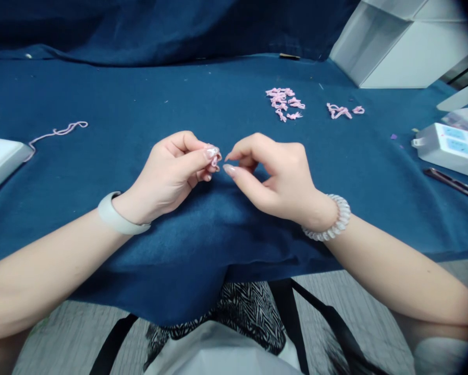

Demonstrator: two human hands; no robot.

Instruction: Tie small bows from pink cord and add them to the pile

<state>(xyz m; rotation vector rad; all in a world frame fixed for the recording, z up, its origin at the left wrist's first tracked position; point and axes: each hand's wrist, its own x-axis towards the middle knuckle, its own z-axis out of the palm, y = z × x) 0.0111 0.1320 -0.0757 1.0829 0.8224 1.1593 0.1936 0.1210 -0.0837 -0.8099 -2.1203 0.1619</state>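
Over the near part of the table, my left hand [175, 169] pinches a small piece of pink cord [214, 162] between thumb and fingers. Only a bit of it shows at the fingertips; the fingers cover the rest. Close by on the right is my right hand [279, 174], its thumb and index finger curved toward the cord. A narrow gap separates those two fingertips, and nothing shows between them. Farther back lies a cluster of knotted pink cord pieces [281, 101]. To its right sits a smaller group of similar knots [339, 111].
A blue cloth [140, 99] covers the table. At left, a loose pink cord [58, 132] runs beside a white box [1, 161]. A white bin [398, 57] stands back right, above a lidded plastic case [453, 148] and a dark slim tool [455, 184].
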